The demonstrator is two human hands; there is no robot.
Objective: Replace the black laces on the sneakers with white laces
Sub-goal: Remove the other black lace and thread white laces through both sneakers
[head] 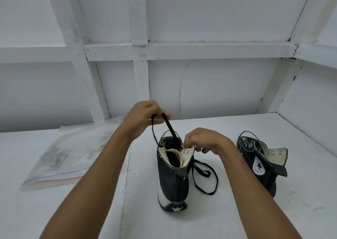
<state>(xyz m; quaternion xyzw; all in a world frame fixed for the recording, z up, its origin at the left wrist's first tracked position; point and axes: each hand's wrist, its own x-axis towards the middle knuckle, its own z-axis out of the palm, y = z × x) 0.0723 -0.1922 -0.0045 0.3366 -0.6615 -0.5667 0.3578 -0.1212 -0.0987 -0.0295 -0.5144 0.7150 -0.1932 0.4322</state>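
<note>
Black high-top sneaker point(173, 180) stands at bench point(218, 220) centre, heel toward camera, white sole, star on heel, tongue and flaps spread. Black lace point(168, 128) runs taut from the upper eyelets up to 11 o'clock, pinched in left grip point(145, 116). Its slack loops lie on the bench at the sneaker's 3 o'clock. Right grip point(202, 142) is clamped on the right eyelet flap. 2nd sneaker point(260, 164) sits at 3 o'clock, star patch showing, black lace in it. Clear zip bag point(73, 153) at 9 o'clock, contents unclear.

Both forearms reach forward. The left hand point(144, 117) is raised above the sneaker point(173, 180), fingers curled round a black lace point(169, 127); the right hand point(204, 141) pinches the sneaker's eyelet flap.
</note>
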